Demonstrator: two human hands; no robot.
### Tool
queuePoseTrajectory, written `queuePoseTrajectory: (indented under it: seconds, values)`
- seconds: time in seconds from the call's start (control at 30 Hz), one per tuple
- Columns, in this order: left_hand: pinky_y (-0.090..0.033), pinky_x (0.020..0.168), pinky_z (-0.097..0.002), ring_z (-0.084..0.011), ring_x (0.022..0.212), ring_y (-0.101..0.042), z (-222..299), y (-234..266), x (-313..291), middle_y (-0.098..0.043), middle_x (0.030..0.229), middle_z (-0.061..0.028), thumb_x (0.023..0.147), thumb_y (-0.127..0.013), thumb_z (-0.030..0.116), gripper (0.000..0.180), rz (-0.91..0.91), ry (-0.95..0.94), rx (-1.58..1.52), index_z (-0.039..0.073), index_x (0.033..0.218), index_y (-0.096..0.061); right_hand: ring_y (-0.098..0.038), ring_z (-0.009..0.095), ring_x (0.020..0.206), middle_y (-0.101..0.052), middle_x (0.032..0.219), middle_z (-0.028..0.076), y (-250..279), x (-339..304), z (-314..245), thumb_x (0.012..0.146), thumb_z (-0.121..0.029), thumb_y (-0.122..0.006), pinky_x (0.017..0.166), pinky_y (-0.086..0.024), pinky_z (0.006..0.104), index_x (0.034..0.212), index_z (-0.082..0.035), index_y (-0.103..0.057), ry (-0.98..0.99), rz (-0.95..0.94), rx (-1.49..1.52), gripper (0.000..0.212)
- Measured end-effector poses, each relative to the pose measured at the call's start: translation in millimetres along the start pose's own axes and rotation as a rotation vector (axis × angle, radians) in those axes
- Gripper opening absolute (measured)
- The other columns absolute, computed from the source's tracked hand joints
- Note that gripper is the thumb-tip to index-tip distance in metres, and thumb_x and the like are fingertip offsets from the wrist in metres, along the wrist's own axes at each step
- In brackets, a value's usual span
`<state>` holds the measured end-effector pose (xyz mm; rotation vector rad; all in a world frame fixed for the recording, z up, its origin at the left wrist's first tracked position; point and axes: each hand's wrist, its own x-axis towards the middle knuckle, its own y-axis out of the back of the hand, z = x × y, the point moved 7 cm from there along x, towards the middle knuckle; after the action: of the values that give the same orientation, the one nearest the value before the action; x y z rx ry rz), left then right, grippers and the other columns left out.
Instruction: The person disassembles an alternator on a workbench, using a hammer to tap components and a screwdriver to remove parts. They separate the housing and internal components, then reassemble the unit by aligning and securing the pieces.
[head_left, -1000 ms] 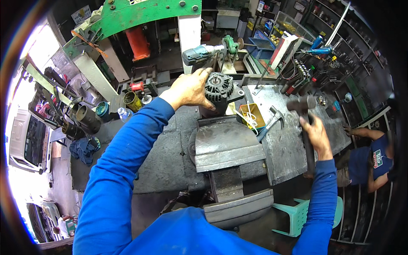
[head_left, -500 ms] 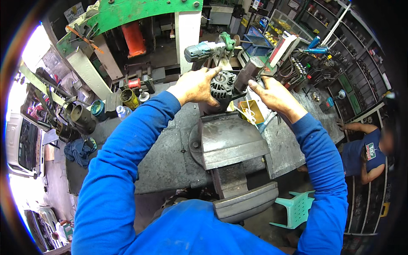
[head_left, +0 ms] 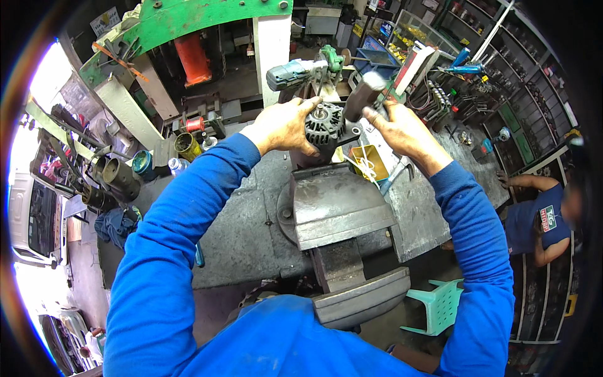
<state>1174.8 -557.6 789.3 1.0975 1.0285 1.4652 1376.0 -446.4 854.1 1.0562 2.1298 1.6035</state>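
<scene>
An alternator (head_left: 323, 133) with a slotted metal housing stands upright behind the jaws of a large bench vise (head_left: 339, 204). My left hand (head_left: 286, 127) grips it from the left, thumb and fingers around its side. My right hand (head_left: 405, 131) is closed on a heavy hammer, whose dark, thick head (head_left: 363, 99) with a shiny end face tilts just right of the alternator's top. The hammer's handle is mostly hidden by the hand. Beneath that hand lie a yellow open box (head_left: 372, 164) with white cords and a blue-handled tool (head_left: 396, 179).
A cordless power tool (head_left: 295, 74) sits behind the alternator. Cans and bottles line the workbench (head_left: 242, 232) on the left, including a yellow can (head_left: 187, 146). At right are hand tools, shelves and another person (head_left: 540, 220). A green plastic stool (head_left: 436, 308) stands below the bench.
The hammer head has shifted slightly up and left, with its shiny face tipped more toward the alternator. My left hand keeps its grip. The whole view has shifted slightly.
</scene>
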Motion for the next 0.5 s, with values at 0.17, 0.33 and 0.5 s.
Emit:
queuePoseTrajectory:
  seconds: [0.17,0.33,0.5]
  values:
    - [-0.057,0.102,-0.0490,-0.0413,0.119,-0.067,0,2,-1,-0.062,0.136,-0.0205,0.060,-0.096,0.052,0.126,0.004,-0.003,0.003,0.017,0.165,-0.034,-0.066,0.045,0.124,-0.070,0.127,0.032,-7,-7,-5,0.104,-0.060,-0.055,0.108,-0.050,0.0485,0.131,0.006,-0.064,-0.020,-0.151,-0.059,0.072]
    - [-0.056,0.102,-0.0485,-0.0425,0.120,-0.067,1,1,0,-0.061,0.135,-0.0232,0.061,-0.095,0.056,0.127,0.001,-0.031,0.021,0.014,0.164,-0.035,-0.066,0.045,0.125,-0.069,0.127,0.033,4,-4,-5,0.102,-0.064,-0.056,0.109,-0.050,0.0473,0.132,0.009,-0.062,-0.061,-0.032,0.038,0.079]
    - [-0.056,0.103,-0.0491,-0.0408,0.120,-0.066,0,1,1,-0.062,0.135,-0.0202,0.061,-0.095,0.052,0.125,0.006,-0.022,0.031,0.016,0.164,-0.034,-0.066,0.045,0.124,-0.069,0.126,0.034,-7,-2,-8,0.102,-0.064,-0.055,0.107,-0.051,0.0477,0.133,0.013,-0.061,0.002,-0.161,-0.036,0.083]
